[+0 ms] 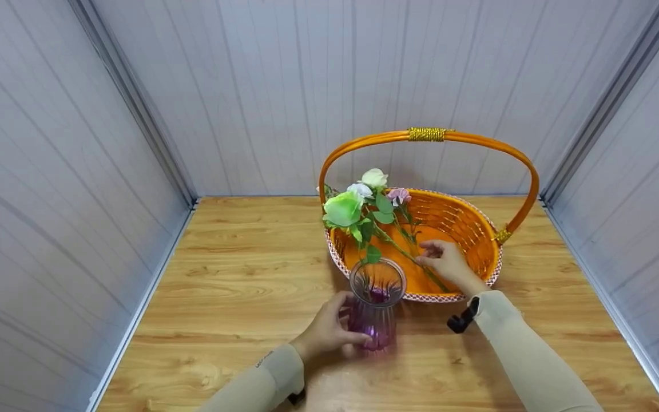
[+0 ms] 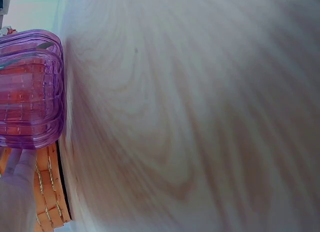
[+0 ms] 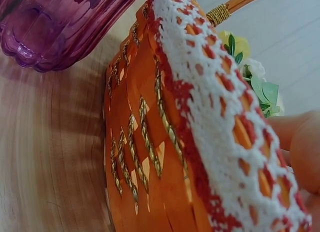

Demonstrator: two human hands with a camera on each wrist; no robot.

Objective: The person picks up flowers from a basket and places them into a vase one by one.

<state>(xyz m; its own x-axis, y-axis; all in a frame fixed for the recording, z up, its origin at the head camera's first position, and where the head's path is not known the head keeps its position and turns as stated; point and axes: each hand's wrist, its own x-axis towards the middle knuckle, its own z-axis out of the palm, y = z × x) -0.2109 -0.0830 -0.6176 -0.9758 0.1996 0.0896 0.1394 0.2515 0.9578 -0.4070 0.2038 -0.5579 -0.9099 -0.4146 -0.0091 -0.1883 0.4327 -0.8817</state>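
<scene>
Pale ribbed panels (image 1: 272,97) stand on three sides of the wood-grain table (image 1: 232,274) that we look down on. Toward its right side we see an orange woven basket (image 1: 449,209) with a tall arched handle (image 1: 512,151), gold cord wound at its top and a red-and-white lace trim (image 3: 205,106) along the rim. Inside lie artificial flowers on long green stems, a green rose (image 1: 342,210), a cream rose (image 1: 374,178) and a pink bloom (image 1: 399,196) among them, heads toward the back left. Just in front of the basket we find a ribbed purple glass vase (image 1: 380,329), grasped by the left hand (image 1: 329,326), thumb on the near side. Above the basket's interior, the right hand (image 1: 447,263) bends its fingers beside a stem (image 1: 404,252); whether it pinches that stem we cannot tell.
</scene>
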